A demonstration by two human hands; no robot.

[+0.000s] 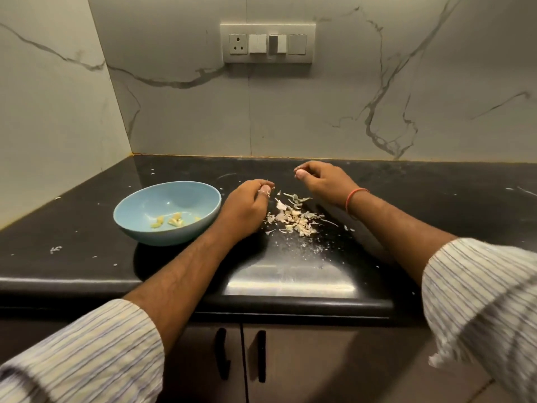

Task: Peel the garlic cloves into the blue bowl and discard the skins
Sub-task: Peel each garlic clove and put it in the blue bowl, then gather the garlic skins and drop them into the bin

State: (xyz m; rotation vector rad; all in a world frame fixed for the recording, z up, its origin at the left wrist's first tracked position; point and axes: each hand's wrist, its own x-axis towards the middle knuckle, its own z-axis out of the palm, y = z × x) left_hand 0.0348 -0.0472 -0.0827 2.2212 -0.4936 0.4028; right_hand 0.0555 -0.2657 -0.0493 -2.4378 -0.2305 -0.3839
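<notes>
- A few pale yellow peeled garlic cloves are sitting at the bottom of the round light-blue bowl, which is resting on the glossy black stone countertop left of centre.
- The left hand is hovering just right of the bowl, fingers curled together and pinching something small and pale at the tips; too tiny to say if it's clove or skin.
- The right hand is curling further back, thumb and fingers pinching another pale bit.
- A loose pile of papery off-white garlic skins is lying between the hands.
- Behind, a white switch plate is sitting on the marble-look wall.
</notes>
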